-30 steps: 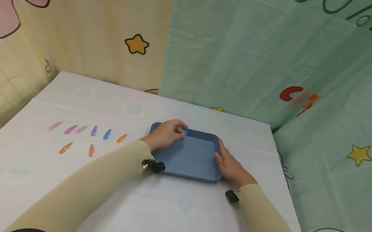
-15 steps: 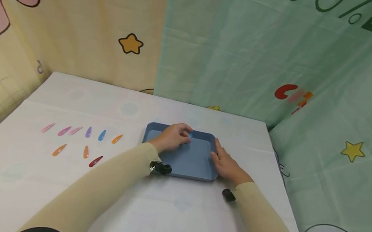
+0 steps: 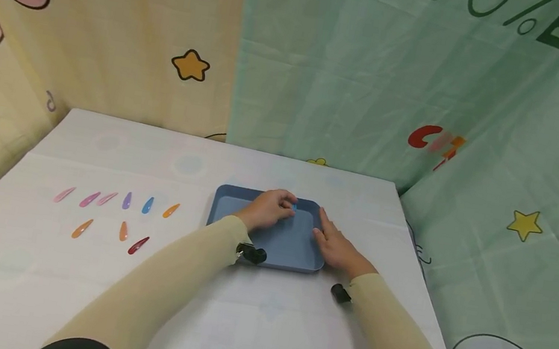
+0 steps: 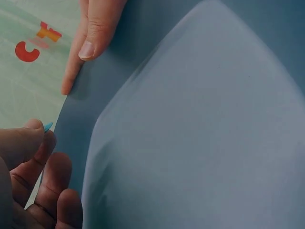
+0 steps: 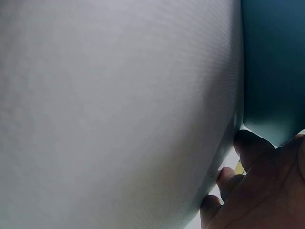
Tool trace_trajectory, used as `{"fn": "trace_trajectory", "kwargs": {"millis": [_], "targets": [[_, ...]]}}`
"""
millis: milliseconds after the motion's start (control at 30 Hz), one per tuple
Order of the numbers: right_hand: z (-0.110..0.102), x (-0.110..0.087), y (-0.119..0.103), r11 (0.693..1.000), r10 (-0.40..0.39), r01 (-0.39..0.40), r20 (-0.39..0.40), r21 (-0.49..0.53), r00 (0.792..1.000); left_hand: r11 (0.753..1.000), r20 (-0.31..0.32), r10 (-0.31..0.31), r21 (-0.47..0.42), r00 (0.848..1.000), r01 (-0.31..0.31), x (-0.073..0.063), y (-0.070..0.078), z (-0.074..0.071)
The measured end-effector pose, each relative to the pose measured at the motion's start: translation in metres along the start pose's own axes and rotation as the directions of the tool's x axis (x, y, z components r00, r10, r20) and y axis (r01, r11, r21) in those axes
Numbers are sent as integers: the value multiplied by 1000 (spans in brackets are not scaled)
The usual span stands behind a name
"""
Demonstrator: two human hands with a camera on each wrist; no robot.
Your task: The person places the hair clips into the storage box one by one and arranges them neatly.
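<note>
Over the back part of the blue-grey tray (image 3: 284,245), my left hand (image 3: 265,209) pinches a small blue hair clip (image 3: 294,207) between thumb and forefinger. Only the tip of that clip (image 4: 48,127) shows in the left wrist view. The tray's visible floor has nothing on it. My right hand (image 3: 339,250) rests along the tray's right edge, its fingers extended against the rim. In the right wrist view, fingertips (image 5: 252,143) touch the tray's outer wall (image 5: 274,71).
Left of the tray, several snap hair clips lie in two rows on the white table (image 3: 255,329). Among them are a purple clip (image 3: 127,200), a blue clip (image 3: 148,205), an orange clip (image 3: 171,210) and a dark red clip (image 3: 138,245). Printed curtains hang behind.
My left hand has moved right over the tray, carrying the blue hair clip. The dark red clip has come out from behind the left sleeve. My right hand stays at the tray's edge.
</note>
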State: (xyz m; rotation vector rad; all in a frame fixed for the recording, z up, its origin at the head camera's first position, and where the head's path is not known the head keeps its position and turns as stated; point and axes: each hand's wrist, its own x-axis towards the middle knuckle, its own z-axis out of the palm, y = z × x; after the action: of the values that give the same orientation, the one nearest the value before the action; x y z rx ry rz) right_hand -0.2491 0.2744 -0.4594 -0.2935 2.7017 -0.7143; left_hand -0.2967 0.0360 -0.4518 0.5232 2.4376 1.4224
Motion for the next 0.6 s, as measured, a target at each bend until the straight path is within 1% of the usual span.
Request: {"fn": "trace_trajectory", "kwargs": {"millis": [67, 233, 400, 600], "targets": [[0, 0, 0, 1000, -6, 6, -2, -8, 1000, 1000, 7, 0, 7, 1000, -1, 3, 0, 3], [1, -1, 2, 1000, 0, 0, 0, -16, 1000, 998, 24, 0, 57, 1000, -1, 8, 0, 10], [1, 0, 2, 1000, 6, -6, 1, -22, 1000, 994, 49, -18, 108, 999, 13, 10, -1, 16], [1, 0, 4, 1000, 22, -22, 2, -22, 1000, 987, 48, -26, 159, 998, 18, 15, -4, 21]]}}
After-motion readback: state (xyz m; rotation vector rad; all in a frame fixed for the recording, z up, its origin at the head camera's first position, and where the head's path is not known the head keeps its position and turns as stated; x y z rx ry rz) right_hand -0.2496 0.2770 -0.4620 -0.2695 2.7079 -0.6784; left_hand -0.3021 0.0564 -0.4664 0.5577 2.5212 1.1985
